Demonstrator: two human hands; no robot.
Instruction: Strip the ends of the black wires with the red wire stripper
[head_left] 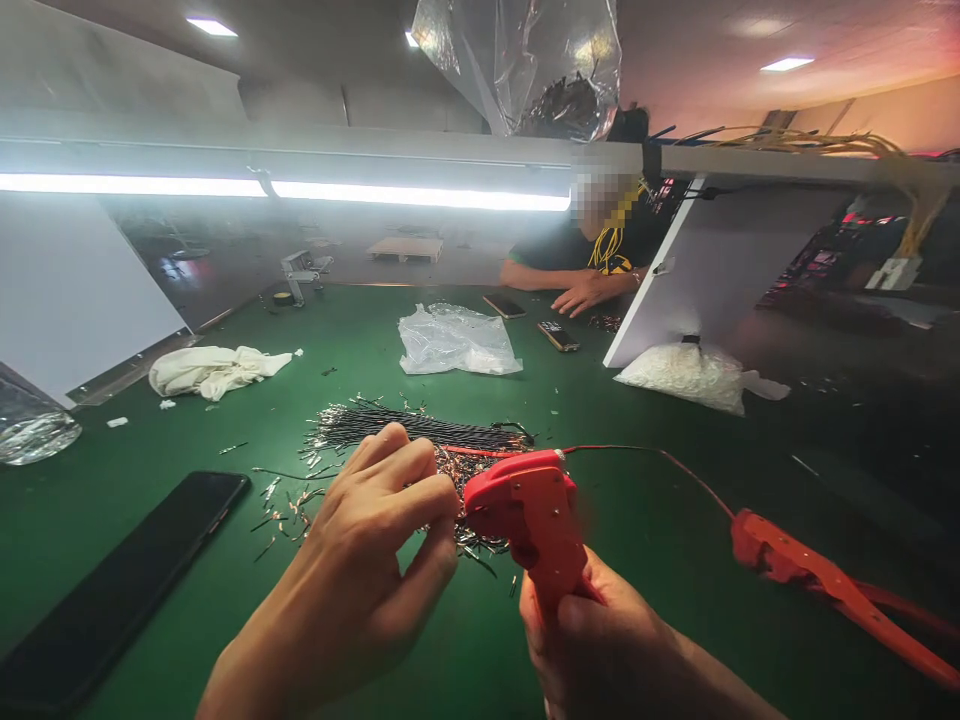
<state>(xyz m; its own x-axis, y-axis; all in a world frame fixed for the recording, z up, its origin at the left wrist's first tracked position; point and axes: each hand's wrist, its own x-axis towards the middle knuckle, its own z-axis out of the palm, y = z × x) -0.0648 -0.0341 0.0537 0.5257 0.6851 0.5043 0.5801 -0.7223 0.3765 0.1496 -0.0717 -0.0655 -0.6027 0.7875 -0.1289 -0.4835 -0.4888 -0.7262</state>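
My right hand (592,640) is wrapped round the handle of a red wire stripper (536,500), whose head points left. Just left of that head, my left hand (382,540) is closed in a pinch; what lies between its fingertips is too small to make out. Behind the hands lies a bundle of short black wires (420,425) with bare ends. Cut wire scraps (285,510) are scattered beside and beneath the left hand. A thin red wire (615,447) runs behind the stripper toward a second red-orange tool (825,585) at the right.
A large black phone (127,590) lies at the left on the green table (645,620). White cloth (217,372), a clear bag (457,340) and a bag of white pieces (690,375) lie farther back. Across the table, a person (577,265) rests their arms near two phones.
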